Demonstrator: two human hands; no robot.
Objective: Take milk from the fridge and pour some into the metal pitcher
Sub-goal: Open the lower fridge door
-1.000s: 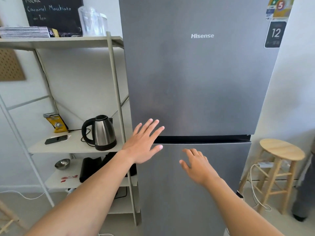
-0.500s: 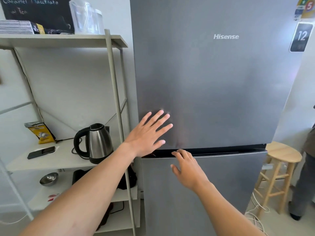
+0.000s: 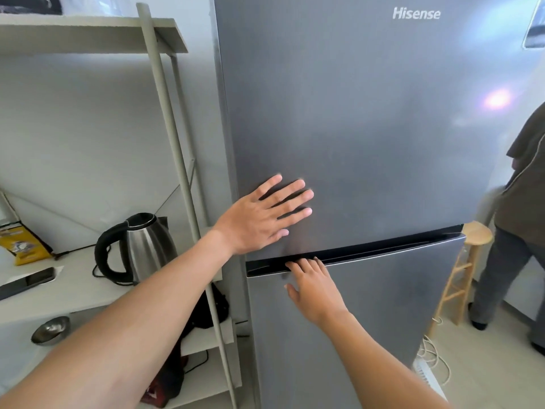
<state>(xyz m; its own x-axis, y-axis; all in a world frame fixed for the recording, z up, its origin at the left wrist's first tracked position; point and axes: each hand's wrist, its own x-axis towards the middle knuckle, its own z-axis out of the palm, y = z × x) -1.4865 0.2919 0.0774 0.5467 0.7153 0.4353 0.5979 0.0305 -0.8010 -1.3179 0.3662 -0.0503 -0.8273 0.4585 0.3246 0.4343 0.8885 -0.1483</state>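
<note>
Fridge (image 3: pixel 368 128) fills your view, both doors shut, milk and pitcher unseen. Your left hand (image 3: pixel 262 216) lies flat on the upper door, fingers spread. Your right hand (image 3: pixel 315 287) hooks its fingertips (image 3: pixel 306 264) into the dark groove above the lower door (image 3: pixel 368 320).

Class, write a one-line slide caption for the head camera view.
Left hand flat on the fridge's upper door, right hand hooked into the gap above the lower door.
</note>
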